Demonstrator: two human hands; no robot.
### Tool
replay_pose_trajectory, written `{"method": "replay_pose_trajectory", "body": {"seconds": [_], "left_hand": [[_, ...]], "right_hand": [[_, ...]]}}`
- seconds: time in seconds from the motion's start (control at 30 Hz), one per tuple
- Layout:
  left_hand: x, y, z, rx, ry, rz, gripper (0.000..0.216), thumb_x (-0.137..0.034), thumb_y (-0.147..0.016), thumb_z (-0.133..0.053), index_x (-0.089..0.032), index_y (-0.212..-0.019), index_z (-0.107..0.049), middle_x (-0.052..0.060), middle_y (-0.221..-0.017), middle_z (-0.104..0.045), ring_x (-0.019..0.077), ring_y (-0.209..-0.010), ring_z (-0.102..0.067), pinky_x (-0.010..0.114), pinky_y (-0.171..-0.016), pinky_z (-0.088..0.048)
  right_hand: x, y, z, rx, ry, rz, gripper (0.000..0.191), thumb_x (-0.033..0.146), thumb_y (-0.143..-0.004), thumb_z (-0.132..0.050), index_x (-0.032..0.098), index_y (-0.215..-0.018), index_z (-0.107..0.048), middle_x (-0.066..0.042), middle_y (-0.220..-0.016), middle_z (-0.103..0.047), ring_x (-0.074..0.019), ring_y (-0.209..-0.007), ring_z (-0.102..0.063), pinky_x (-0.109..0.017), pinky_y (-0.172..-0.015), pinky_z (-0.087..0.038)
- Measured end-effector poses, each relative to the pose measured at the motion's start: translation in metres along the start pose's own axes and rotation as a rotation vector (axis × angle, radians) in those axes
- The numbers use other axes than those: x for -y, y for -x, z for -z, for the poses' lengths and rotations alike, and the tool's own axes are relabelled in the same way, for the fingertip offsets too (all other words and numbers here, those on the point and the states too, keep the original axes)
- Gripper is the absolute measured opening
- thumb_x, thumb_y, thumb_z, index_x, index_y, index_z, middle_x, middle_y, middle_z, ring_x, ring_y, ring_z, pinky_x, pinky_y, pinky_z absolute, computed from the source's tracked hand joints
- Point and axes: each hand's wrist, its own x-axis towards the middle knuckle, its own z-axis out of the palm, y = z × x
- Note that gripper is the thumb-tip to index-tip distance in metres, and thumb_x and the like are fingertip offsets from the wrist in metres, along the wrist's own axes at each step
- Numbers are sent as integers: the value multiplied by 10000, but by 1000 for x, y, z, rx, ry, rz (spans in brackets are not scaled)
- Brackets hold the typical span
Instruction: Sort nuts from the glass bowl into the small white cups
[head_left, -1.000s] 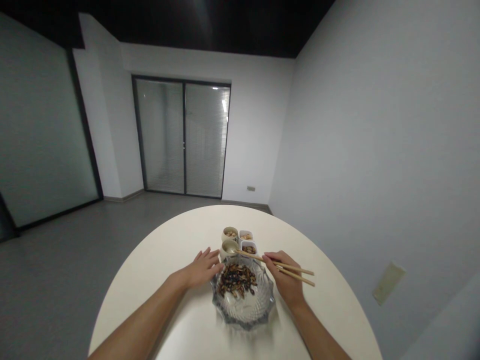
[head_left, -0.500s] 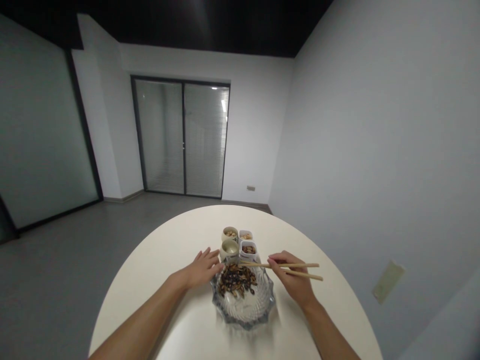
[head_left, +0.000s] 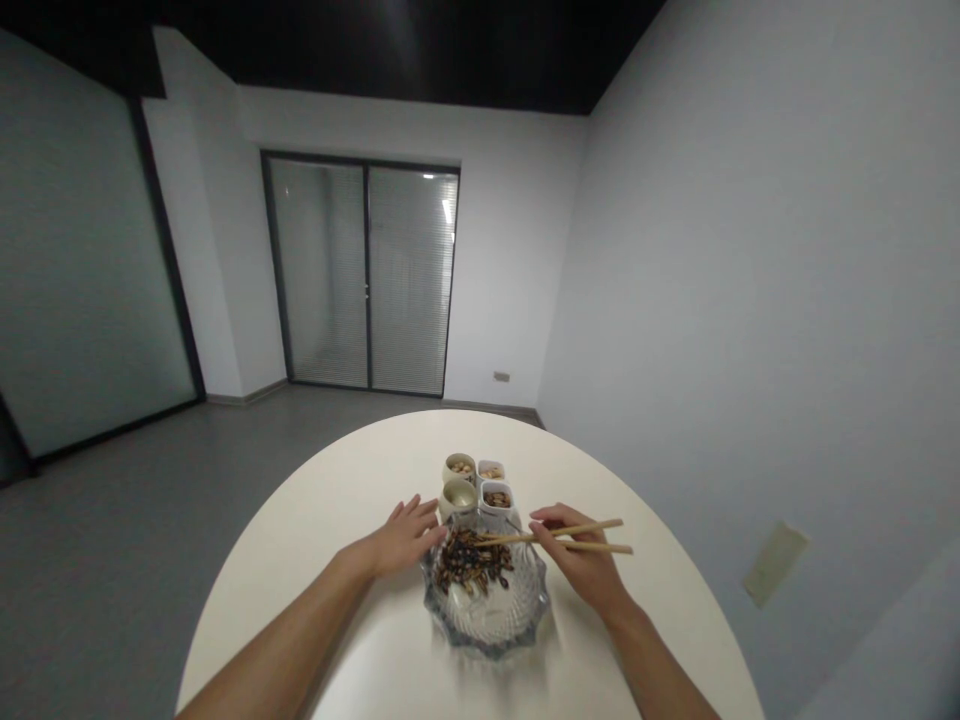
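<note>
A clear cut-glass bowl [head_left: 487,618] sits on the round white table [head_left: 352,480] in front of me, with a heap of dark seeds and nuts [head_left: 472,562] in its far half. My right hand [head_left: 574,560] grips a pair of wooden chopsticks [head_left: 559,537], whose tips reach down into the heap. My left hand [head_left: 405,537] lies flat with fingers spread on the table, touching the bowl's left rim. Just beyond the bowl stand several small white cups: one round cup [head_left: 459,497] looks nearly empty, the others [head_left: 496,497] hold sorted nuts.
The table's right edge runs close to a grey wall [head_left: 750,300]. Beyond the table lie a grey floor [head_left: 150,520] and glass sliding doors [head_left: 367,280] with blinds.
My right hand swung the chopstick tips back from the small cups and down into the heap in the glass bowl. My left hand stayed put.
</note>
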Motion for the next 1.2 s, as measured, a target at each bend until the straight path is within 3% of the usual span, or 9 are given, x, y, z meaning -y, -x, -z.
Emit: {"method": "replay_pose_trajectory", "body": {"seconds": [0.33, 0.67, 1.2], "left_hand": [[-4, 2, 4, 7, 9, 2, 595, -619, -1039, -185, -283, -1423, -492, 54, -1606, -222, 348, -1471, -80, 573, -1157, -58], [-3, 3, 2, 5, 31, 11, 614, -638, -1028, -183, -290, -1454, -456, 59, -1607, -219, 354, -1470, -78, 575, -1155, -60], [-8, 4, 4, 17, 0, 16, 570, -585, -1043, -204, -276, -1427, -490, 59, -1607, -217, 353, -1470, -78, 572, -1156, -68]], "right_hand": [[5, -1, -3, 86, -54, 82, 69, 301, -850, -734, 241, -843, -769, -39, -724, -717, -187, -651, -666, -294, -588, -526], [3, -1, 0, -46, -31, 76, 57, 288, -834, -744, 252, -796, -768, -26, -698, -722, -180, -626, -644, -285, -566, -513], [-3, 0, -1, -64, 31, 15, 104, 327, -838, -733, 239, -802, -776, -28, -688, -706, -182, -625, -638, -284, -568, -511]]}}
